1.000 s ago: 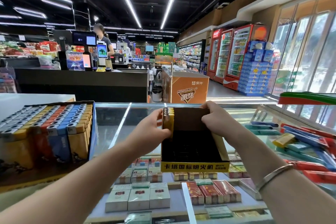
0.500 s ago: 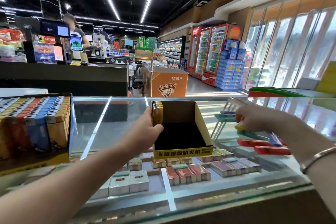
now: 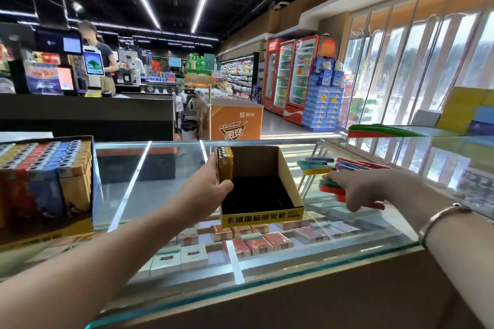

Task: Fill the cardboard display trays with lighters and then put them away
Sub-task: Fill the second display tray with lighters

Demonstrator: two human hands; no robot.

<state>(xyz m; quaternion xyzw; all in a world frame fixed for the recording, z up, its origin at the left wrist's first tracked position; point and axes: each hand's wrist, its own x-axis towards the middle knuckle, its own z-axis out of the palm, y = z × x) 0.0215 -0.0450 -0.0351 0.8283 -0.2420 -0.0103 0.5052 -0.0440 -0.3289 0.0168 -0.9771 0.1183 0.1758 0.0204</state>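
A cardboard display tray (image 3: 288, 179) with a yellow front label stands on the glass counter (image 3: 160, 189) in the middle. A few yellow lighters (image 3: 225, 165) stand against its left wall, and the rest of the tray is empty. My left hand (image 3: 211, 189) grips the tray's left wall, with the thumb against those lighters. To the right lies a loose pile of red, green, blue and yellow lighters (image 3: 347, 168). My right hand (image 3: 355, 189) rests on that pile, fingers curled over a red and green bunch of lighters (image 3: 330, 186). A full tray of lighters (image 3: 45, 179) stands at the far left.
Cigarette packs (image 3: 240, 243) lie inside the glass case under the counter top. A person stands at the black checkout counter (image 3: 88, 112) at the back left. An orange freezer (image 3: 232, 120), drink fridges and stacked blue boxes stand farther back. Windows run along the right.
My right hand left the tray's right wall, swung right to the loose lighter pile and settled on it. My left hand kept its hold on the tray's left side.
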